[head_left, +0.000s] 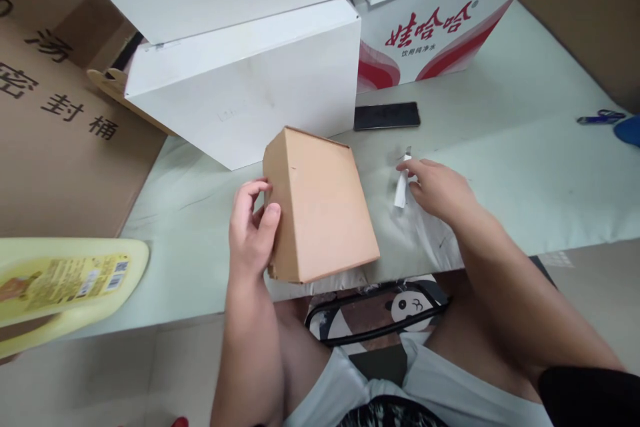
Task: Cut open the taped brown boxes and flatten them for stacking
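Visibly, space separates the carton edge from the right hand.

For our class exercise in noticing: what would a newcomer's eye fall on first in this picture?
Probably the brown cardboard box in the middle, with the left hand against its side. Next, perhaps, the white carton with red lettering at the back, right of centre, and the dark phone lying in front of it. The pale yellow container at the left edge also stands out.
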`<control>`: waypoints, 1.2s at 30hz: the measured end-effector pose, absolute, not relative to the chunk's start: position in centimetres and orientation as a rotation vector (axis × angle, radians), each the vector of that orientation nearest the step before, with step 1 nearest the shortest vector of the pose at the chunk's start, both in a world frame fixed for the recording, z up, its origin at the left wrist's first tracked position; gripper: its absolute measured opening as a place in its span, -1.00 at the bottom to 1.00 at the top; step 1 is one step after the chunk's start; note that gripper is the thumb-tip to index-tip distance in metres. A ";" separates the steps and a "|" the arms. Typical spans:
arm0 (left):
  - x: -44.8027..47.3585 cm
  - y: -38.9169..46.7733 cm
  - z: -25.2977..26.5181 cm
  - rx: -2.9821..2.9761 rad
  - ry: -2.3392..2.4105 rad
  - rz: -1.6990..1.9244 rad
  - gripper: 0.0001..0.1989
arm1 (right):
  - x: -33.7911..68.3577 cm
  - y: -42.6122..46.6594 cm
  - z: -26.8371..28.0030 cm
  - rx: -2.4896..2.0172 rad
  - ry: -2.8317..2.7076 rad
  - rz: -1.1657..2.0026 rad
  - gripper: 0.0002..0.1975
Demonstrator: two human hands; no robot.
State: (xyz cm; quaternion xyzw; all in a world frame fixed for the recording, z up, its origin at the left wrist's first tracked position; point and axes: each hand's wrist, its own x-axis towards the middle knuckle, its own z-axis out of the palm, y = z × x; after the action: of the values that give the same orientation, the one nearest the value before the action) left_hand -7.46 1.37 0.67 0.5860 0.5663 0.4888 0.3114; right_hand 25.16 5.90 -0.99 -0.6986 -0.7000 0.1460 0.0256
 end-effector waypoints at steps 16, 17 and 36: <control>-6.4 1.7 0.8 1.076 1.518 1.052 -0.34 | 21.5 3.6 1.0 -1.279 -1.830 1.305 -0.55; -6.3 1.8 0.8 1.071 1.515 1.087 -0.35 | 21.5 3.6 0.9 -1.276 -1.782 1.296 -0.47; -4.8 1.4 1.1 0.963 1.506 0.862 -0.51 | 21.7 3.6 1.8 -1.400 -1.923 1.179 -0.66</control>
State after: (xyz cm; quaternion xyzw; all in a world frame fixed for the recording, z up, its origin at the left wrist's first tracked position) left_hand -4.84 1.44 1.08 0.4065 0.6353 0.3636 0.5468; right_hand 21.71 3.56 1.75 -0.5119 -0.7030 0.4309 0.2412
